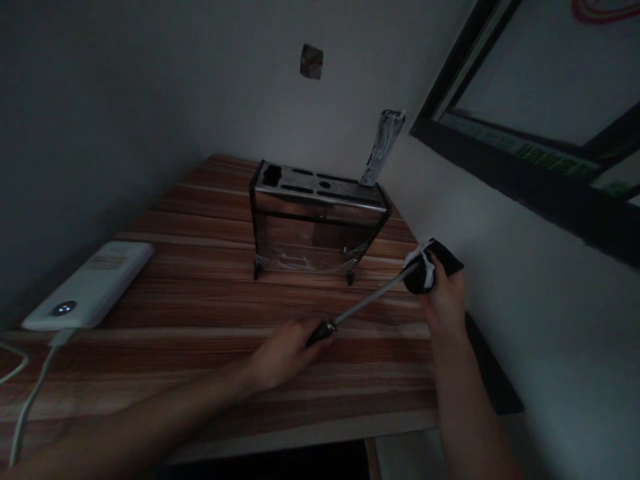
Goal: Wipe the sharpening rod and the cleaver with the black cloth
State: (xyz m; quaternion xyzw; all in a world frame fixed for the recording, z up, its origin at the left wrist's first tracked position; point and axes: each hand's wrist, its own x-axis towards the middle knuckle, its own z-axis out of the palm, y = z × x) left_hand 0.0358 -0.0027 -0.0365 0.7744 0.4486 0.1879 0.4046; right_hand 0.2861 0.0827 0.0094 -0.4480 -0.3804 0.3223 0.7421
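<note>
a clear-sided holder (320, 230) with a slotted metal top stands at the far middle of the wood-grain table (200, 293), film clinging around its lower part. a film-wrapped handle (383, 147) slants up from the right end of its top. at the left lies a white power bank (95, 280), a pale cable (37, 393) running from its near end. a small square patch (311, 62) marks the far wall, and a dark window frame (525, 180) crosses the right wall.

green lettering (543, 159) runs along the frame, too dim to read; the power bank's faint label and lit display cannot be made out either.

the left hand (280, 353) is closed around the dark handle of a metal rod (370, 301), near the middle of the table. the rod slants far and right to a black piece (417, 285) with white wrapping, which the right hand (447, 293) grips, fingers partly hidden, near the right wall.
</note>
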